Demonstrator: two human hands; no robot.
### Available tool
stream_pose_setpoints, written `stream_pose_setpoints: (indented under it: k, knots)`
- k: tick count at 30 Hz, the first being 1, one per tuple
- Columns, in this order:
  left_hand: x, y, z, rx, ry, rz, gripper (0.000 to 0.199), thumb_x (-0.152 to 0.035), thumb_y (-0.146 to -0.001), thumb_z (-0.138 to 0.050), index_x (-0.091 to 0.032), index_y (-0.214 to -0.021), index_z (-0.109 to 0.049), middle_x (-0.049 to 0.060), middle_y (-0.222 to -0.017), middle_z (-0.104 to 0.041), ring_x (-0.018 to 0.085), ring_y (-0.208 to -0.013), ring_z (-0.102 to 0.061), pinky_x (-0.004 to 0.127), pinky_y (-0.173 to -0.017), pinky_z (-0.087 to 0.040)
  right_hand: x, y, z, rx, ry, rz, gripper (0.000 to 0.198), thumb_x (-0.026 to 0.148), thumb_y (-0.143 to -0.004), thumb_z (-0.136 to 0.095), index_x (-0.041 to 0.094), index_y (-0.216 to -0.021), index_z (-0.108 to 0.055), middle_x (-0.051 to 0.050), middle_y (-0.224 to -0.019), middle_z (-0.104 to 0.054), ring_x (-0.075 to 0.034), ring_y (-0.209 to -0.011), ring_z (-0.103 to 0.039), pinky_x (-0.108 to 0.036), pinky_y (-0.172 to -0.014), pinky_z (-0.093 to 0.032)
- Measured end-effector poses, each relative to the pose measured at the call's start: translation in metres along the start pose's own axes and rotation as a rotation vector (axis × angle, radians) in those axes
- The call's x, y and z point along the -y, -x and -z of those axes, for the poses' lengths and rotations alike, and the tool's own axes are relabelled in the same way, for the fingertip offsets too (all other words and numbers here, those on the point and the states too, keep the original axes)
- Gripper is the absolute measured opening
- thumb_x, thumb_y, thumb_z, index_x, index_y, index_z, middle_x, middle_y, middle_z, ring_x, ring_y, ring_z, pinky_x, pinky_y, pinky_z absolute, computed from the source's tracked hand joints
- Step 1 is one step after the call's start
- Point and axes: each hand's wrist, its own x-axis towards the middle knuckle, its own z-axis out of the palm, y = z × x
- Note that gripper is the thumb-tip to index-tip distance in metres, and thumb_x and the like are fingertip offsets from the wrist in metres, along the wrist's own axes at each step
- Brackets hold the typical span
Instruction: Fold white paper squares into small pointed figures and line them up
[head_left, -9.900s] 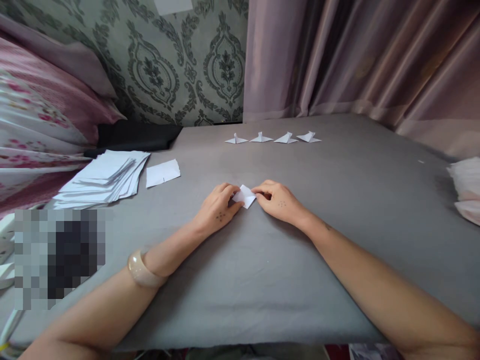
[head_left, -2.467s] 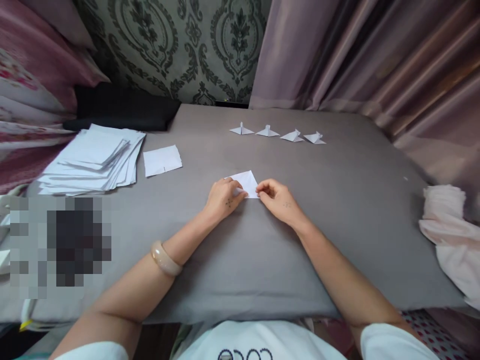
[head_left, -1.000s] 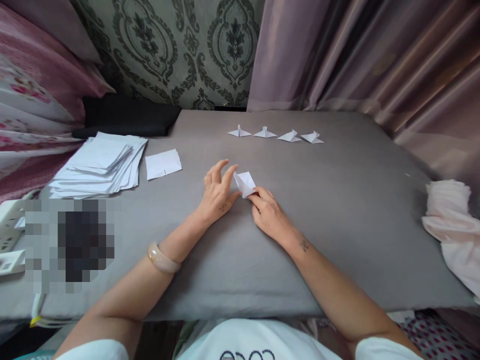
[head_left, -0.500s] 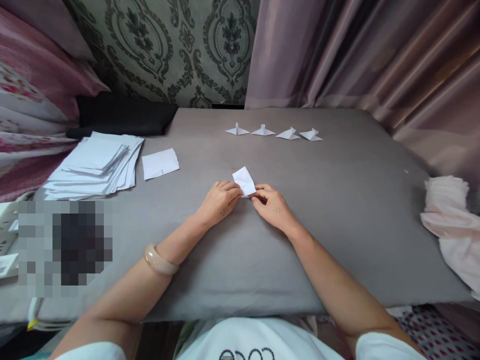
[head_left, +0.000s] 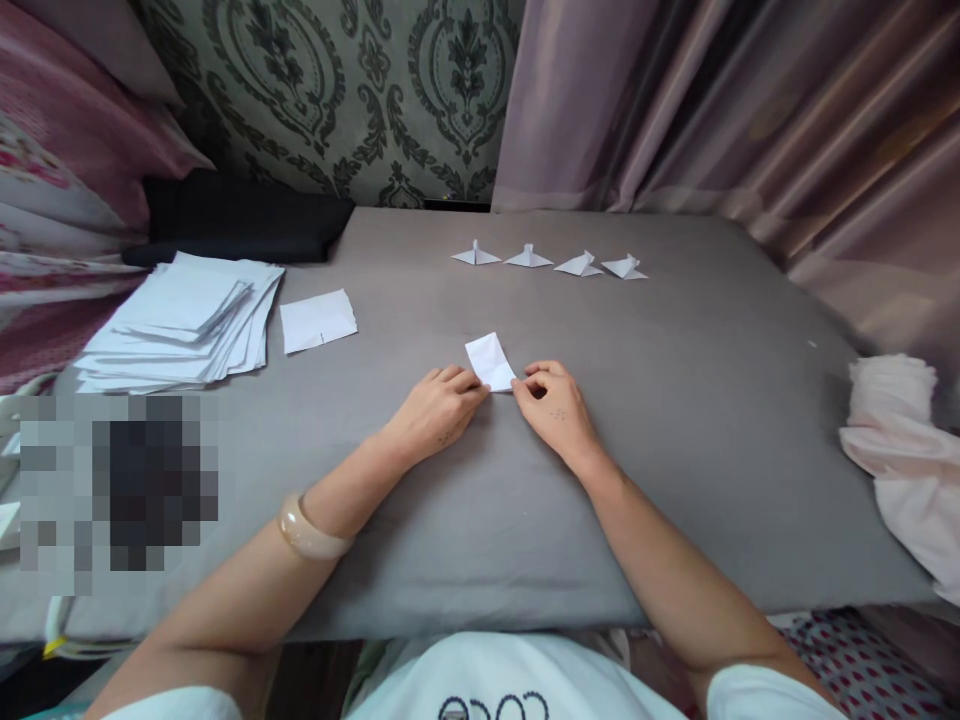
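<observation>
While both hands (head_left: pixel 501 405) pinch the folded paper (head_left: pixel 490 360), fingertips hide its near edge.

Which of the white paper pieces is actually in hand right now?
The small folded paper at the centre, pinched between left hand and right hand. The four folded figures, loose sheet and paper stack lie untouched.

Small white folded piece (head_left: pixel 490 360): thin matt paper, sharply creased. Desk (head_left: pixel 675 420): covered in matt grey woven cloth, slightly wrinkled. Pale cream bangle (head_left: pixel 304 533): smooth, glossy. Mauve curtain (head_left: pixel 750 130): satiny cloth with soft sheen.
</observation>
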Motion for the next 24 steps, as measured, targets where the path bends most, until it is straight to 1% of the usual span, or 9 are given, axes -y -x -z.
stream_pose_setpoints:
  k: [6,12,18,24]
  knots:
    - [0.0014,0.0025,-0.0006,0.030,-0.044,-0.018,0.034,-0.021,-0.096,-0.036,-0.018,-0.119,-0.060,0.011,-0.106,-0.064,0.022,-0.097,-0.055,0.032,-0.073,-0.042,-0.0049,0.0011,-0.0043,-0.031,0.090,0.046,0.020,0.030,-0.080,-0.057,0.020,-0.065,-0.064,-0.008,-0.097,-0.060,-0.017,-0.077,-0.060,-0.034,-0.077,-0.049]
    - [0.0005,0.0033,-0.0012,0.039,-0.028,-0.042,0.033,-0.019,-0.096,-0.034,-0.016,-0.119,-0.058,0.012,-0.113,-0.061,0.022,-0.103,-0.055,0.033,-0.079,-0.045,-0.0033,0.0019,-0.0050,-0.035,0.123,0.075,0.018,0.028,-0.080,-0.056,0.021,-0.064,-0.060,-0.008,-0.096,-0.058,-0.017,-0.076,-0.059,-0.034,-0.076,-0.048]
    - [-0.0008,0.0011,0.0018,0.062,0.032,-0.035,0.032,-0.020,-0.098,-0.033,-0.014,-0.114,-0.059,0.010,-0.102,-0.062,0.021,-0.100,-0.056,0.032,-0.084,-0.047,0.0009,0.0028,-0.0044,-0.016,0.167,0.059,0.017,0.026,-0.081,-0.054,0.020,-0.065,-0.056,-0.007,-0.095,-0.056,-0.015,-0.069,-0.056,-0.033,-0.070,-0.047]
    - [-0.0019,0.0012,0.0050,0.078,0.019,-0.030,0.032,-0.020,-0.097,-0.032,-0.016,-0.113,-0.060,0.010,-0.102,-0.063,0.020,-0.099,-0.057,0.032,-0.083,-0.048,0.0024,0.0031,-0.0050,0.005,0.218,0.074,0.016,0.025,-0.082,-0.053,0.020,-0.066,-0.054,-0.008,-0.095,-0.055,-0.017,-0.073,-0.056,-0.035,-0.074,-0.046]
